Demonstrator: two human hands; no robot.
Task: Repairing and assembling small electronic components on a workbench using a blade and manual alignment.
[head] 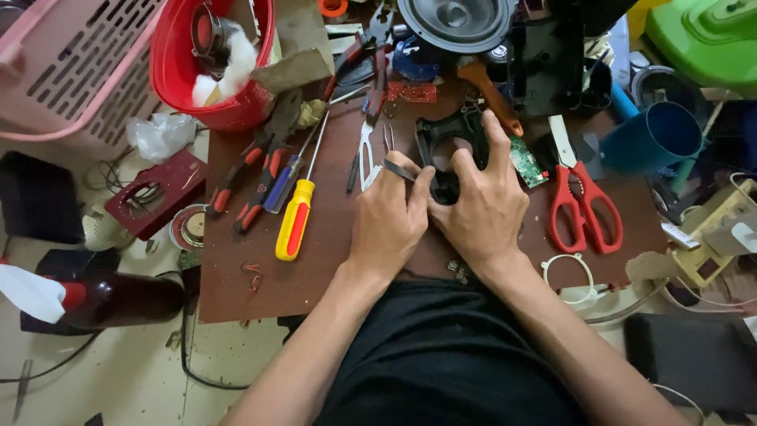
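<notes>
Brown tabletop (331, 268), left hand (390, 217) pinching a thin grey metal blade (400, 170), right hand (482, 207) gripping a black plastic ring-shaped frame (443, 142) at tabletop centre, glossy yellow-and-red screwdriver (295, 219) left of the frame, red-handled scissors (582, 207) right of it, green circuit board (527, 162) between.

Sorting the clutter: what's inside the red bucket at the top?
Inside the red bucket: white wadding and a round dark part. Anything beneath them is covered.
</notes>
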